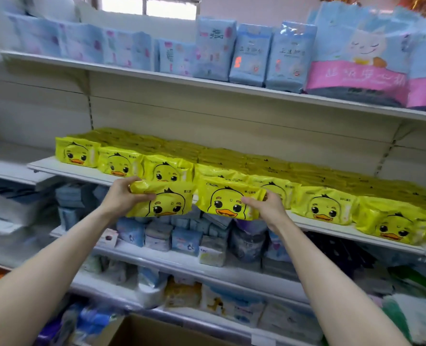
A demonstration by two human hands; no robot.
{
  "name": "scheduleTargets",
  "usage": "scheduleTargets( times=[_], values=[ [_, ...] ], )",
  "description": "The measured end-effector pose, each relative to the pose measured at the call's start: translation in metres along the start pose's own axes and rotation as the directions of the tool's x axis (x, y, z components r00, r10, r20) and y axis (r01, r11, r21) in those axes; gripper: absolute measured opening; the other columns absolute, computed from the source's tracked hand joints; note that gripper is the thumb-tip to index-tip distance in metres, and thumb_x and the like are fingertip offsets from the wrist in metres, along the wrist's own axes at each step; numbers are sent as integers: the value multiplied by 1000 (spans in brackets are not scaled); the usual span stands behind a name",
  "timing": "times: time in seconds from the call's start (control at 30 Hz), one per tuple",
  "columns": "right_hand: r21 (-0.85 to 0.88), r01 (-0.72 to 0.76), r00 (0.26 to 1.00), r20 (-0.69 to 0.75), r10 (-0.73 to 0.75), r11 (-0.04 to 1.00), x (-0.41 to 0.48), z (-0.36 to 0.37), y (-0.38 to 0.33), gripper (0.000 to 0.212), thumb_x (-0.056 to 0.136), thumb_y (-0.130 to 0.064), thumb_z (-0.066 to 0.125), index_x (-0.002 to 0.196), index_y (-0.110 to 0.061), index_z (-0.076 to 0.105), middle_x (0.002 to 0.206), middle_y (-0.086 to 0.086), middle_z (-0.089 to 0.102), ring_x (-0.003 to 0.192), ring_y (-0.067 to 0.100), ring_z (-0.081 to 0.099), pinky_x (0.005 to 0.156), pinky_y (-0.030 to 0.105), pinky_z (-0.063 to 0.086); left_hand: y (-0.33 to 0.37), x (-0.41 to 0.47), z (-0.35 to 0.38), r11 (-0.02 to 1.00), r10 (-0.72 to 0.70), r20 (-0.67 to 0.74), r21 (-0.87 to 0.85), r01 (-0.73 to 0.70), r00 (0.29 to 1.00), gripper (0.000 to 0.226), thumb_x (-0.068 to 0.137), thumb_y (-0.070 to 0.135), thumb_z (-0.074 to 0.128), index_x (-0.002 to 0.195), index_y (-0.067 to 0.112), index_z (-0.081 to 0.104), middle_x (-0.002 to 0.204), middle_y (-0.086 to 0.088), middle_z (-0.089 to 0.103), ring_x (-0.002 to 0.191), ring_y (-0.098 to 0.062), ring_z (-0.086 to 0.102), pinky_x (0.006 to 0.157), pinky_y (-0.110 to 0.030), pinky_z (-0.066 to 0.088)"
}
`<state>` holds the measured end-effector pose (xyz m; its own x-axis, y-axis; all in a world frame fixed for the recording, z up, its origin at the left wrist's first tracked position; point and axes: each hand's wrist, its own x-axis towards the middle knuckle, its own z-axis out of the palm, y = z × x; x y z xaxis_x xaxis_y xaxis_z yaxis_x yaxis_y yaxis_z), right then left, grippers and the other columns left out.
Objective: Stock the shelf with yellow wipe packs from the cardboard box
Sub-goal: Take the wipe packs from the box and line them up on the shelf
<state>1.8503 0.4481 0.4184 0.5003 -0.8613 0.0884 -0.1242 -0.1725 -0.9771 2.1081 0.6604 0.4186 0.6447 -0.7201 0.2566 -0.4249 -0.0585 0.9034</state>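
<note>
Head view: left hand [122, 196] is gripping one yellow pack [168, 202] by its outer end, right hand [265, 208] clamping a second pack [225, 201] likewise. Both are hanging centre frame at the middle shelf [44, 166] edge, duck faces outward, probably to match the front row [324, 208]; cardboard box [142, 330] is sitting bottom centre

Brightness: bright and even.
Source: window [148, 5] far above the left hand [124, 196], blown out white.
Glare: sheen on the left yellow pack [167, 201] and on the right yellow pack [227, 198] held by the right hand [267, 208].
Blur: goods [10, 206] far left of and below both hands are smeared.
Distortion: upper shelf edge [207, 84] bows above the hands.
</note>
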Motion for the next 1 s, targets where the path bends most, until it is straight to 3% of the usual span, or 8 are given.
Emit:
scheduleTargets(
  times=[0.07, 0.17, 0.33, 0.4, 0.5, 0.67, 0.87, 1.0],
  values=[
    [38, -15, 1000, 13, 15, 999, 9, 44, -8, 25, 77, -9, 75, 91, -13, 55, 82, 11, 62, 56, 17, 56, 59, 34, 54, -15, 12, -33, 1000, -15, 2, 7, 15, 1000, 35, 69, 14, 81, 98, 16, 63, 93, -3, 65, 94, -24, 60, 77, -27, 48],
    [30, -11, 1000, 1, 11, 999, 23, 101, -21, 54, 75, -17, 78, 120, -10, 50, 106, 15, 65, 77, 24, 59, 82, 45, 54, -32, 30, -82, 999, -31, -1, 24, 31, 1000, 31, 69, 14, 80, 96, 14, 64, 90, -6, 67, 82, -21, 61, 67, -27, 48],
    [-25, 18, 997, -69, -20, 1000, 44, 168, -34, 50, 77, -19, 77, 119, -17, 51, 107, 7, 64, 101, 19, 59, 95, 39, 45, -62, 57, -143, 999, -8, 4, 40, 7, 1000, 25, 69, 9, 80, 87, 12, 64, 78, -2, 65, 67, -12, 58, 51, -8, 44],
    [-36, 18, 996, -89, -21, 999, 52, 186, -34, 46, 76, -19, 77, 116, -17, 55, 109, 13, 66, 104, 21, 60, 91, 35, 49, -76, 66, -156, 999, -29, 13, 42, 29, 999, 22, 69, 10, 80, 82, 8, 64, 75, -6, 64, 65, -15, 56, 50, -10, 43],
    [-98, 20, 992, -123, -32, 995, 63, 205, -36, 57, 82, -17, 72, 132, -9, 47, 106, 13, 65, 89, 17, 58, 60, 12, 39, -90, 78, -165, 999, -45, 45, 18, 44, 998, 26, 67, 13, 82, 83, 5, 64, 81, -14, 67, 71, -21, 58, 62, -26, 43],
    [-213, -1, 960, -275, -60, 977, 79, 226, -28, 45, 77, -27, 75, 115, -6, 61, 89, 9, 67, 85, 22, 62, 89, 40, 49, -101, 95, -159, 998, -60, 106, -10, 61, 993, 24, 68, 13, 81, 83, 7, 64, 79, -9, 66, 69, -17, 57, 58, -23, 44],
    [-307, 19, 942, -313, -120, 951, 80, 235, -23, 58, 75, -34, 76, 126, -11, 57, 80, 11, 68, 80, 23, 66, 76, 27, 46, -103, 105, -149, 995, -63, 165, -59, 74, 984, 23, 70, 8, 79, 87, 4, 64, 81, -10, 65, 67, -14, 60, 53, -18, 50],
    [-363, 12, 921, -358, -152, 932, 80, 239, -26, 55, 75, -29, 78, 123, -16, 56, 90, 2, 66, 79, 25, 67, 77, 40, 55, -103, 109, -146, 994, -75, 191, -63, 88, 979, 31, 69, 9, 79, 95, 1, 64, 89, -17, 68, 77, -25, 64, 66, -35, 55]
  ],
)
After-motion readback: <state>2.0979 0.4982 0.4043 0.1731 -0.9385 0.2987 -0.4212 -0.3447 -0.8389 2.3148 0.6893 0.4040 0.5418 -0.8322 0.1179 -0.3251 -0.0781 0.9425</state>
